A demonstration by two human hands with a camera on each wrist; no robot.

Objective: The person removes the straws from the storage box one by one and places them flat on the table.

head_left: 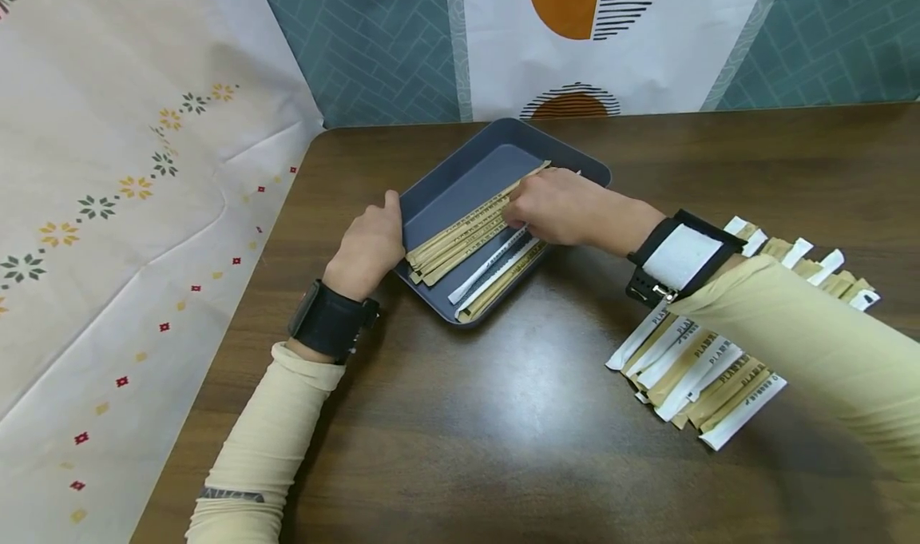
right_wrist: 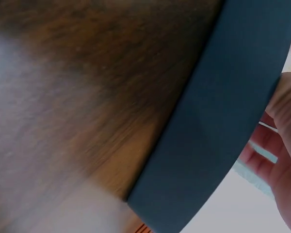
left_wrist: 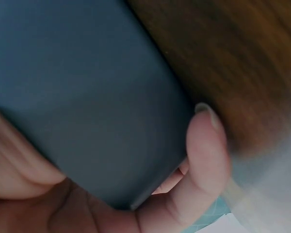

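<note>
A dark blue-grey rectangular tray (head_left: 460, 164) sits at an angle on the table. My left hand (head_left: 369, 244) grips its left end, thumb at the rim and a finger (left_wrist: 207, 150) against the outer wall. Inside lie narrow paper stick packets: a row of brown ones (head_left: 460, 244), a white one (head_left: 483, 268), and more brown ones (head_left: 503, 282) along the near wall. My right hand (head_left: 557, 204) reaches over the near wall with curled fingers (right_wrist: 264, 145) among the packets. A thin white edge shows between those fingers, seemingly a packet; most of it is hidden.
On the right of the wooden table (head_left: 503, 448), brown and white stick packets (head_left: 700, 368) lie side by side, partly covered by my right forearm. A patterned white cloth (head_left: 144, 248) hangs at the left. A teal and white patterned covering (head_left: 381, 49) stands behind the table.
</note>
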